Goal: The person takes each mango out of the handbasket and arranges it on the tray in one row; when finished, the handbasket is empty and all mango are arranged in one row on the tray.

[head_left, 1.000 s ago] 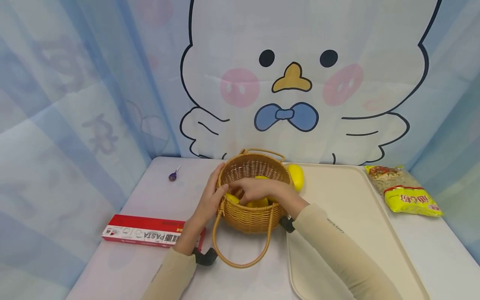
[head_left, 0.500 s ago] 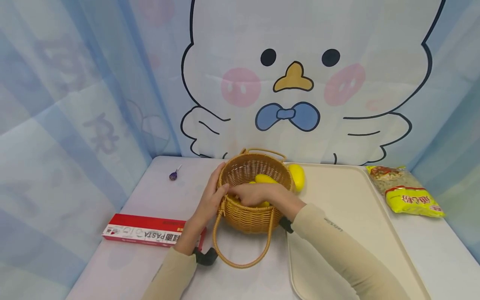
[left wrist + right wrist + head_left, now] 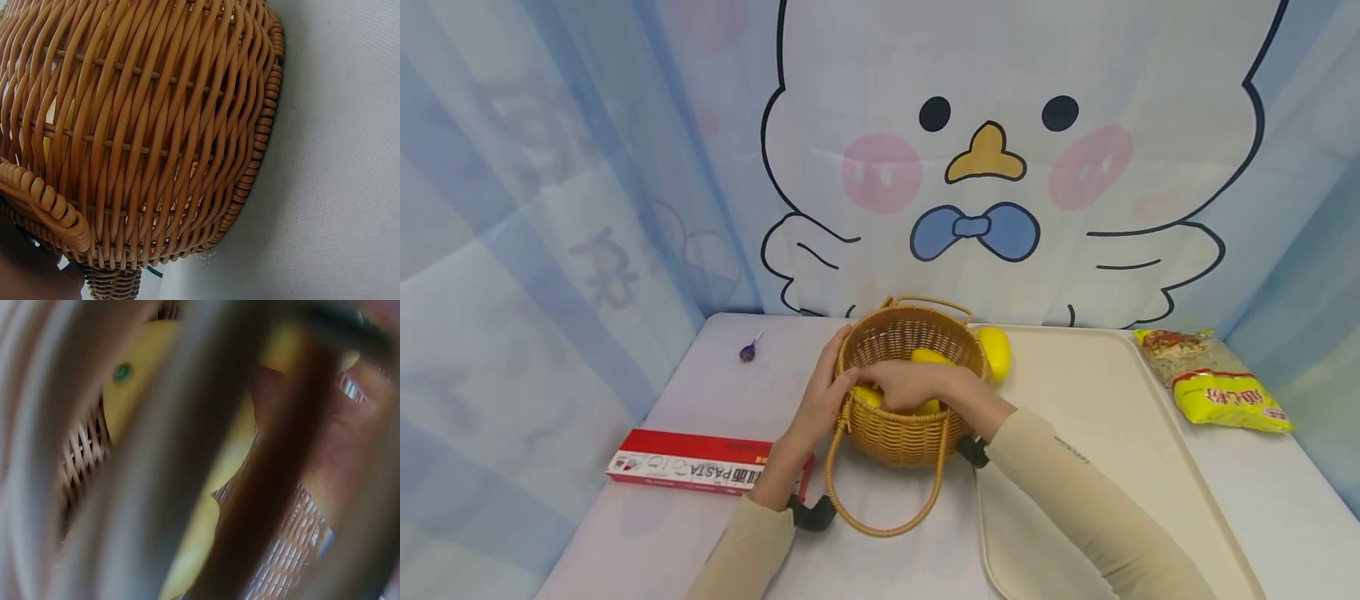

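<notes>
A tan wicker basket (image 3: 895,440) stands mid-table, its front handle (image 3: 886,531) folded down toward me. My left hand (image 3: 816,400) grips the basket's left side, thumb at the rim. Reaching over the right rim, my right hand (image 3: 904,385) is down inside the basket with its fingertips hidden. Yellow fruit-like pieces lie around it: one behind (image 3: 931,357), one at the left (image 3: 870,396). In the right wrist view, blurred wicker strands cross in front of a yellow piece (image 3: 134,403) with a green spot. Whether the right fingers hold a piece is not visible.
Another yellow fruit-like piece (image 3: 996,354) lies against the basket's right side, by a large beige tray (image 3: 1075,375). At far right is a yellow food packet (image 3: 1213,383). A red and white pasta box (image 3: 692,462) and a wrapped lollipop (image 3: 748,352) lie on the left.
My right hand shifts slightly inside the basket, and the yellow pieces around it show differently. One behind the hand is more exposed than a second ago. The left hand and basket stay put.
</notes>
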The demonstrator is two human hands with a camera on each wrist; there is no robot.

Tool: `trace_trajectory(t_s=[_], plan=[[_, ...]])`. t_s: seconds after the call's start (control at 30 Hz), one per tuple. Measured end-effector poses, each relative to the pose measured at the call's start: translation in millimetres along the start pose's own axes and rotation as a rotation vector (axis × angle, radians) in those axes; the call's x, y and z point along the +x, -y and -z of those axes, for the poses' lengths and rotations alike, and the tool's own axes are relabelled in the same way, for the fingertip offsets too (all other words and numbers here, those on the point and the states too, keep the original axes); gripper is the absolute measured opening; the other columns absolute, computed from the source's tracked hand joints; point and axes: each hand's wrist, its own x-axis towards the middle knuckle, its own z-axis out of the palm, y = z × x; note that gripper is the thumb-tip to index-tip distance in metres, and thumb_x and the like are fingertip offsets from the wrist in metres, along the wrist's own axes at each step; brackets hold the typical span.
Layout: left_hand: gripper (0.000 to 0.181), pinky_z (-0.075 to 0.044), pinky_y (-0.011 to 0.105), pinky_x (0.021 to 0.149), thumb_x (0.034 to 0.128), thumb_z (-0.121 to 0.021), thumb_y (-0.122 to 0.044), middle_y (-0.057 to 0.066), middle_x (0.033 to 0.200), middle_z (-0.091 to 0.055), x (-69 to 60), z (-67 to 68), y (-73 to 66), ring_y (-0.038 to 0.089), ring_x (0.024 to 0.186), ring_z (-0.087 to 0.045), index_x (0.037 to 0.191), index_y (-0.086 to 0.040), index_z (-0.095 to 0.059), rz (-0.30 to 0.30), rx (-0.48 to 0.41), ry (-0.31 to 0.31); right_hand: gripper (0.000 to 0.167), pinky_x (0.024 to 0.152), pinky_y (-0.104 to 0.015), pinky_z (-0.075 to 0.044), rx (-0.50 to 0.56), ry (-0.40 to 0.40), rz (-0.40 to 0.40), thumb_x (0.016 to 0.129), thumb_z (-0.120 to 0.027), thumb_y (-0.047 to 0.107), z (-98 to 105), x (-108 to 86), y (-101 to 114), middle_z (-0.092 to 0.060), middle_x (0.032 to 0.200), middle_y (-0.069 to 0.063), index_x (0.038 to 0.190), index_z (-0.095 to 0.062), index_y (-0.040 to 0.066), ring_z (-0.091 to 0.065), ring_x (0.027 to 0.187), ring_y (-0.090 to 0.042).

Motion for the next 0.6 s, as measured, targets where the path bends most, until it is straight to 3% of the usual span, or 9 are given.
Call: trace_trajectory(t_s=[0.27, 0.5, 0.6], plan=[[0.062, -0.020, 0.051, 0.124, 0.1021, -0.044, -0.025, -0.007, 0.165, -0.021, -0.4, -0.5, 4.2, 0.020, 0.153, -0.021, 0.159, -0.030, -0.019, -0.011, 0.000, -0.004, 0.066, 0.098, -0.030, -0.049, 0.049, -0.055, -0.016, 0.081, -0.070, 0.005, 3.0, -2.1, -4.9, -0.058, 0.139, -0.004, 0.144, -0.050, 0.010, -0.054, 0.112, -0.016], [0.063, -0.018, 0.050, 0.125, 0.1023, -0.042, -0.014, 0.006, 0.166, -0.017, -9.2, 5.1, -37.1, 0.027, 0.154, -0.018, 0.160, -0.012, -0.015, 0.039, -0.017, 0.051, 0.073, 0.086, -0.026, -0.049, 0.089, -0.096, -0.021, 0.081, -0.069, 0.010, 6.5, -7.9, -6.1, -0.051, 0.148, 0.000, 0.150, -0.045, 0.018, -0.054, 0.107, -0.015], [0.063, -0.019, 0.049, 0.125, 0.1020, -0.041, -0.013, 0.006, 0.166, -0.018, -9.4, 5.4, -38.3, 0.026, 0.154, -0.019, 0.160, -0.013, -0.015, 0.041, -0.011, 0.053, 0.074, 0.087, -0.028, -0.049, 0.106, -0.114, -0.033, 0.081, -0.070, 0.012, 8.2, -11.5, -6.2, -0.049, 0.149, 0.002, 0.150, -0.045, 0.022, -0.053, 0.108, -0.015]])
